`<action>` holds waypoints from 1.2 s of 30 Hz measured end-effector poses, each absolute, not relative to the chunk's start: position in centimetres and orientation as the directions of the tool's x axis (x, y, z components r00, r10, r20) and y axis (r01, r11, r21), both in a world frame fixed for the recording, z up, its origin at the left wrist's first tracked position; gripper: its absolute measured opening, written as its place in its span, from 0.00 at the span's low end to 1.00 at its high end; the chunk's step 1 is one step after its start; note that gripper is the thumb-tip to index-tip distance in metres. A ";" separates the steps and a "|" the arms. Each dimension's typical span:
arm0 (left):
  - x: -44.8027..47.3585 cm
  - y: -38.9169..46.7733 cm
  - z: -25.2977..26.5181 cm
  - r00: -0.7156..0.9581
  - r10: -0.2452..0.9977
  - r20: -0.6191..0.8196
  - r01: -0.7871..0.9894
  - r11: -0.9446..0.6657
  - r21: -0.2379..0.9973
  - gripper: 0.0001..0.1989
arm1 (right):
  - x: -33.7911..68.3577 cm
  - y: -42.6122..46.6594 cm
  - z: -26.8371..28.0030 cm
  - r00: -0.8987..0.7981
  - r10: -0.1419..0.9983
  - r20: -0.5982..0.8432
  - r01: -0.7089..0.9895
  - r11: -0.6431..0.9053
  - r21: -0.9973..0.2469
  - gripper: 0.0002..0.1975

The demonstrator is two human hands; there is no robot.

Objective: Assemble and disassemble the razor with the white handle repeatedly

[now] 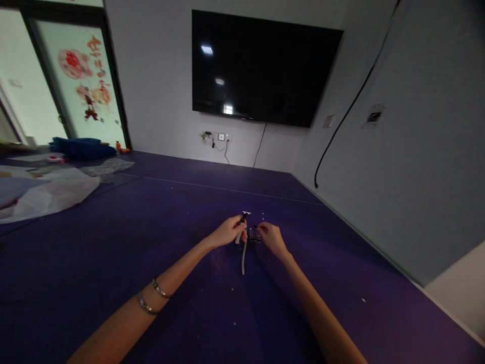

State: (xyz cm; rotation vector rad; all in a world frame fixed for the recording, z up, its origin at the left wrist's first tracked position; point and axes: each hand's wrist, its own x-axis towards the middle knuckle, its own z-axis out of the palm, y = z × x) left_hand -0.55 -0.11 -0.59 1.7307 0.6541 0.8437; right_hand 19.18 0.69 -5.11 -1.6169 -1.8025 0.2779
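Note:
My left hand (230, 230) is closed around a slim tool with a black-and-light-grey body (238, 237), which I cannot name for certain. A small white piece (246, 213) shows at its top end. Below the fingers hangs or lies a short length of light grey cable or handle (243, 263); whether it joins the tool is unclear. My right hand (272, 236) has thumb and finger pinched on a tiny dark piece (255, 227). Just under that pinch sits a small see-through box (255, 236) on the purple surface (212, 308), with contents too small to tell.
Tiny white scraps (262, 216) dot the surface. On the far left are crumpled clear plastic sheeting (56, 192) and a dark blue cloth bundle (81, 148). A black cable (350, 106) hangs down the right wall; a television (265, 68) is mounted ahead, above wall sockets (221, 137).

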 end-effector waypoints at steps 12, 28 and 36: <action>-0.5 -0.5 -0.2 0.605 0.766 0.219 0.037 -0.301 0.953 0.05 | 19.9 1.6 -4.2 0.148 0.961 0.233 0.423 0.151 -0.893 0.14; 0.1 -1.1 -2.5 0.556 0.782 0.282 0.094 -0.396 0.913 0.17 | 19.4 -0.8 0.8 0.015 0.977 0.211 0.272 0.199 -0.941 0.11; 0.8 -2.2 -2.8 0.478 0.798 0.366 0.147 -0.484 0.863 0.18 | 18.9 -2.8 2.9 -0.138 0.914 0.382 0.363 0.405 -0.839 0.12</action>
